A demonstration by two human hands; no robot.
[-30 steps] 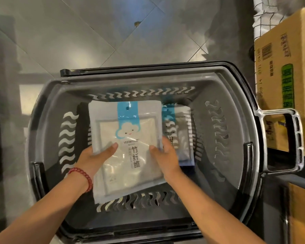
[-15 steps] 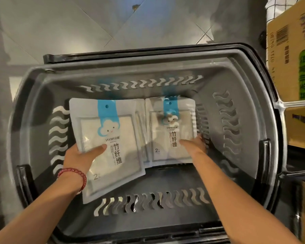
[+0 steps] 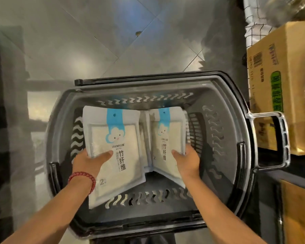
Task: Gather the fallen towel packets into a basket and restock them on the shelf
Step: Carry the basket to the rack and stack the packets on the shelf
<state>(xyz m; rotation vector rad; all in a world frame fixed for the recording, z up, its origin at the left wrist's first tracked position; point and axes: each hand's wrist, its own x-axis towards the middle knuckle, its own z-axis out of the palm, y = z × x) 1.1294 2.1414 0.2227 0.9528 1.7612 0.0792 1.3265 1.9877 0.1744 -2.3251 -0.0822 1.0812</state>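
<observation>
Glossy film looks slippery, so each packet, pinched only near its lower edge, could slide free and drop, or snag the basket (image 3: 217, 120) rim when lifted. The left hand (image 3: 88, 162) grips the left towel packet (image 3: 116, 134) at 9 o'clock inside the basket, thumb on its face, fingers hidden behind. The right hand (image 3: 188, 161) grips the right towel packet (image 3: 165, 134) at 3 o'clock the same way. Both packets are held tilted and are white with a blue strip, a cloud face and pale towel showing through.

Two packets: left packet (image 3: 123, 131), right packet (image 3: 167, 131). One basket (image 3: 218, 138). Two hands: left hand (image 3: 88, 161), right hand (image 3: 188, 161). One bracelet (image 3: 83, 178). Two boxes: upper box (image 3: 289, 81), lower box (image 3: 298, 208).
</observation>
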